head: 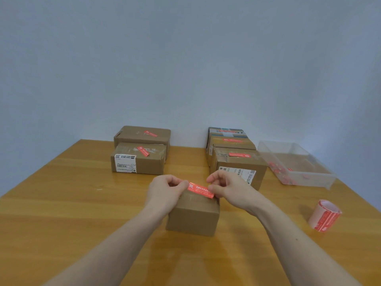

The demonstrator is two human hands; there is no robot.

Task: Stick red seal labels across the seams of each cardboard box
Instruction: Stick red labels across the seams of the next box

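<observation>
While both hands, left hand and right hand, pinch the red seal label taut, lower it squarely across the cardboard box seam.

Red seal label with white print; plain brown cardboard box; honey-yellow wood-grain desk; red-and-white label roll; clear plastic bin; pale grey-blue wall.

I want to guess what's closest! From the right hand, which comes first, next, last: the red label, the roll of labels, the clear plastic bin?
1. Red seal label: pinched in the right hand, over the near box.
2. Clear plastic bin: to the right, farther back on the table.
3. Roll of labels: far right, near the table's edge; only slightly beyond the bin.
</observation>
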